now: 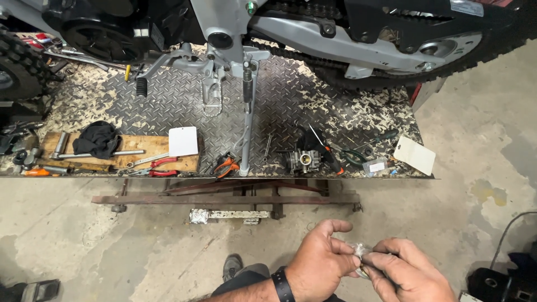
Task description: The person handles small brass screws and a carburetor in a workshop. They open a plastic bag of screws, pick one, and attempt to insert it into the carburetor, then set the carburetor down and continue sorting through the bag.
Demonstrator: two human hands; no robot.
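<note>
With my left hand (320, 260) and right hand (404, 270) both pinching a small clear plastic packet (358, 250), I judge unwrapping underway, needing a careful peel next.

A white rectangular card (183, 141) is seen lying on the wooden board (140, 146) at the left of the checker-plate platform (168, 100), tilted slightly, its face blank from this view. A second card (414, 155), cream-white and rectangular, is placed at the platform's right front corner, turned at an angle and overhanging the edge. Just to its left a small clear plastic packet (376, 166) with a white label is noted among the hand tools. A small crumpled clear packet (358, 250) is pinched between the left hand (320, 263) and the right hand (405, 274); its contents cannot be made out. A pale rectangular sticker (466, 6) is seen on the motorcycle's black guard, top right.
</note>
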